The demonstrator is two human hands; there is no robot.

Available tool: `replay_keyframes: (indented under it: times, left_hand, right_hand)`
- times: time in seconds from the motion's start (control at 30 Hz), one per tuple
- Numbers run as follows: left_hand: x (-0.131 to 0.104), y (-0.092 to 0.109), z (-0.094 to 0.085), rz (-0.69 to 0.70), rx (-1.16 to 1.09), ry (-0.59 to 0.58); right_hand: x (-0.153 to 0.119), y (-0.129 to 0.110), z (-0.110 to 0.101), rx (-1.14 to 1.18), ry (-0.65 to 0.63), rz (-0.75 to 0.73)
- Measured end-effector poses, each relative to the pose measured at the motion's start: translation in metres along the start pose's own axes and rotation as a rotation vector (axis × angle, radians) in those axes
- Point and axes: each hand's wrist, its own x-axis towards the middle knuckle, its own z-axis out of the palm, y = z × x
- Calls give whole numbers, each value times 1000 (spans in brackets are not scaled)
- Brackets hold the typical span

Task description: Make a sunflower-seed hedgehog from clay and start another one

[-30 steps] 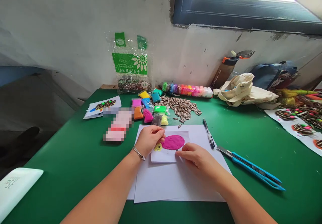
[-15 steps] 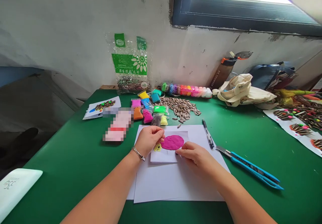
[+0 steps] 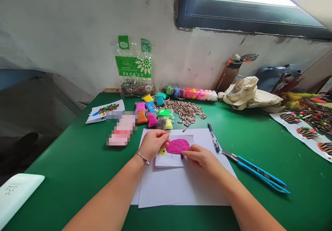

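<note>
A flat magenta clay oval lies on a small white card, with a yellow clay piece bearing a dark dot at its lower left. The card rests on larger white sheets. My left hand is closed in a pinch at the oval's left edge; what its fingertips hold is too small to make out. At the oval's lower right, my right hand has its fingertips against a small black piece on the card, its fingers close together.
Clay packets and sunflower seeds lie beyond the sheets. A pen and a blue cutter are at the right. Behind stand a seed bag, a bottle and a cloth bag.
My right fingertips have moved slightly up against the oval's lower edge, and more of the black piece shows below them. My left hand is nearly unmoved.
</note>
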Motion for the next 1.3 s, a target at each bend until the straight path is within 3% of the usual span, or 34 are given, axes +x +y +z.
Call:
replay_keyframes:
  times: [0.2, 0.33, 0.43, 0.63, 0.9, 1.07, 1.3]
  left_hand:
    - [1, -1, 0, -6, 1, 1]
    - [0, 1, -1, -12, -15, -8]
    - [-5, 4, -2, -16, -33, -29]
    - [-14, 11, -2, -132, -141, -172]
    - [-16, 12, -5, -104, -297, -355]
    - [-13, 10, -5, -104, -353, -385]
    - [-12, 5, -1, -147, -393, -392]
  right_hand:
    - [0, 1, 0, 29, -16, -1]
    - [-1, 1, -4, 214, 108, 112]
    - [3, -11, -13, 251, 196, 163]
    - [27, -44, -21, 197, 229, 82]
    - [54, -51, 0, 346, 457, 245]
    - [54, -44, 12, 411, 483, 247]
    - [50, -35, 21, 392, 418, 202]
